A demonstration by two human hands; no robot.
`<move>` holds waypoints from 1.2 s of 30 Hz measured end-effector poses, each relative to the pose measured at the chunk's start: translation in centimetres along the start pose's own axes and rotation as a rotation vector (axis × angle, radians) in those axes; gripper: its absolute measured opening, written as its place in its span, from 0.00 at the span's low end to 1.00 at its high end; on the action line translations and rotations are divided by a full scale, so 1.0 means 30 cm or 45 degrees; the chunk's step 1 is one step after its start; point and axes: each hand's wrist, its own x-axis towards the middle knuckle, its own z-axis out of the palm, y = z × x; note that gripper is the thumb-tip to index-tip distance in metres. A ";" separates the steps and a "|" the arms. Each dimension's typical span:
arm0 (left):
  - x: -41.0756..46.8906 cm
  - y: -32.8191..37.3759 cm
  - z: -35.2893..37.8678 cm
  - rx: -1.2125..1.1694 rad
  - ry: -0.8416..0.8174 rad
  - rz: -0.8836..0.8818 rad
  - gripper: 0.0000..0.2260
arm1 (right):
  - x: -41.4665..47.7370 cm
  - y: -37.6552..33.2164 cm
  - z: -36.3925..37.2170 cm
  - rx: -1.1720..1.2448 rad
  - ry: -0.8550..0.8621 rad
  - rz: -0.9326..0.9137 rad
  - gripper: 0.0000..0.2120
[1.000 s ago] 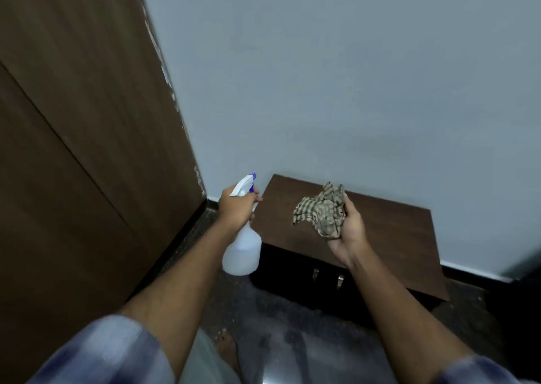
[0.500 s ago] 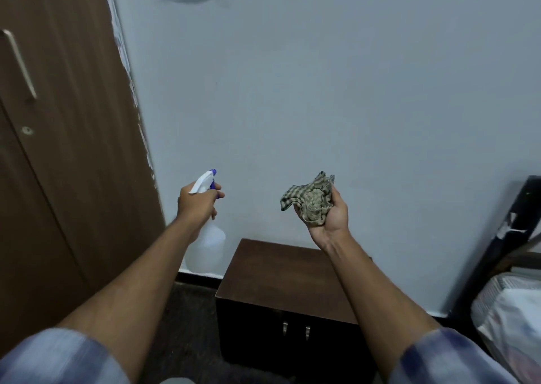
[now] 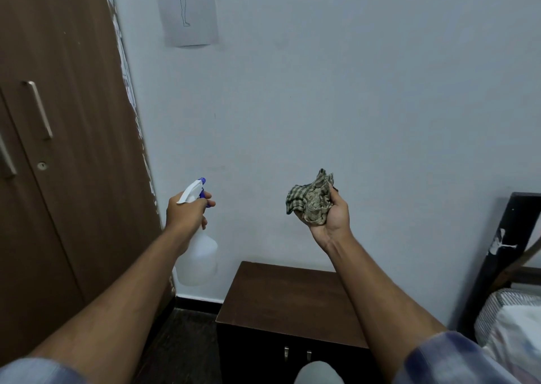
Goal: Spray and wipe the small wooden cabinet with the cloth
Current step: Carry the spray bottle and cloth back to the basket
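The small wooden cabinet (image 3: 281,298) stands low against the pale wall, dark brown on top with two small metal door handles at its front. My left hand (image 3: 186,213) grips the neck of a white spray bottle (image 3: 199,254) with a blue nozzle, held up in the air to the left of the cabinet. My right hand (image 3: 330,216) is raised palm up above the cabinet's right side, closed around a crumpled checked cloth (image 3: 311,199). Both hands are well above the cabinet top and touch nothing else.
A tall brown wardrobe (image 3: 67,149) with metal bar handles fills the left side. A paper sheet (image 3: 188,8) hangs on the wall. At the right a black bed frame (image 3: 497,254) and striped bedding (image 3: 509,325) stand close to the cabinet. Dark floor lies between wardrobe and cabinet.
The view has tilted upward, so the cabinet now sits lower in frame. Both hands have risen from over the cabinet top to in front of the wall, still holding bottle and cloth.
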 end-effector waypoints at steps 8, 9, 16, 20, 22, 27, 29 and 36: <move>-0.011 -0.009 -0.048 -0.017 0.088 -0.017 0.11 | 0.050 0.044 0.073 0.030 -0.064 0.065 0.16; -0.011 -0.006 -0.060 -0.013 0.099 -0.010 0.11 | 0.057 0.050 0.086 0.039 -0.079 0.070 0.17; -0.025 0.021 -0.178 0.003 0.227 0.023 0.11 | 0.088 0.118 0.197 0.084 -0.212 0.157 0.23; -0.083 0.032 -0.291 0.015 0.327 0.039 0.11 | 0.068 0.225 0.282 0.116 -0.281 0.286 0.22; -0.123 0.039 -0.373 0.029 0.393 0.051 0.11 | 0.044 0.312 0.343 0.111 -0.327 0.367 0.20; -0.246 0.064 -0.643 0.111 0.641 0.050 0.10 | -0.083 0.582 0.530 0.114 -0.489 0.594 0.16; -0.311 0.073 -0.762 0.136 0.761 0.054 0.10 | -0.163 0.686 0.611 0.131 -0.554 0.694 0.16; -0.583 0.073 -1.119 0.255 1.190 0.085 0.08 | -0.455 0.960 0.796 0.135 -0.749 1.039 0.20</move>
